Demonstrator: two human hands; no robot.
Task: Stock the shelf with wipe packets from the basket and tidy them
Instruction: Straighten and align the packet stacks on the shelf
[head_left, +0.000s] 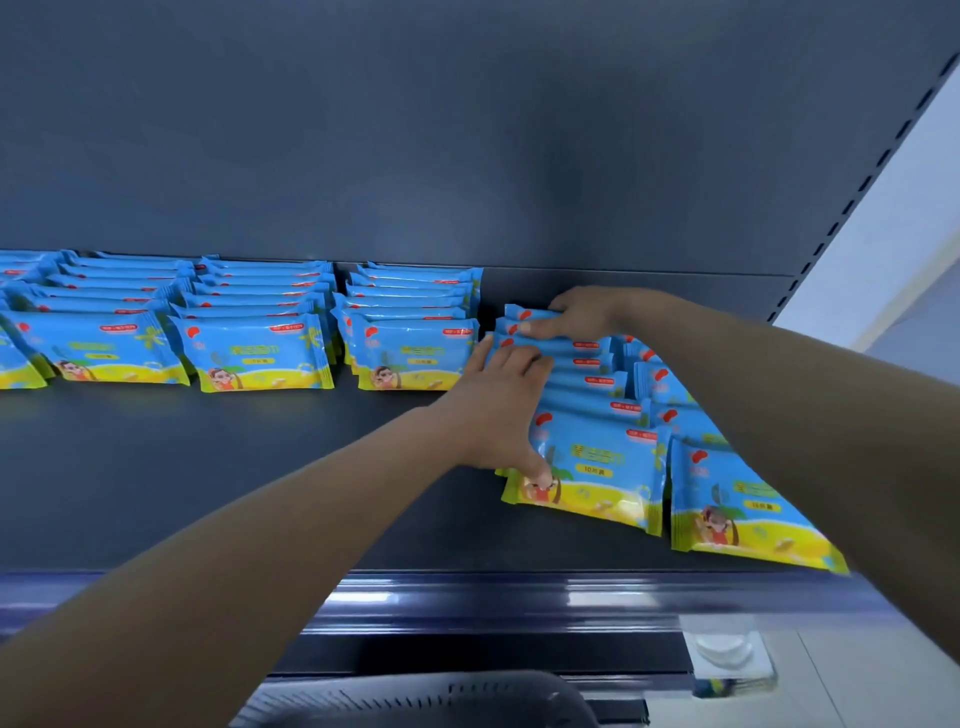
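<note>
On the dark shelf (208, 467), right of centre, a leaning row of wipe packets (597, 410) shows blue-and-yellow wrap with a cartoon figure. A yellow tag reads "10片装"; the larger lettering is too blurred to read. The left hand (498, 410) clasps the row's left edge, thumb on the front packet. The right hand (582, 314) grasps the rearmost packets, its forearm crossing a neighbouring row (737, 499). Tidy rows (260, 332) stand further left, and a grey basket (415, 696) sits below.

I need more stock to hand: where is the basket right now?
Head view, bottom centre: the basket sits below the front edge of the shelf, nearer the camera than the packets.
</note>
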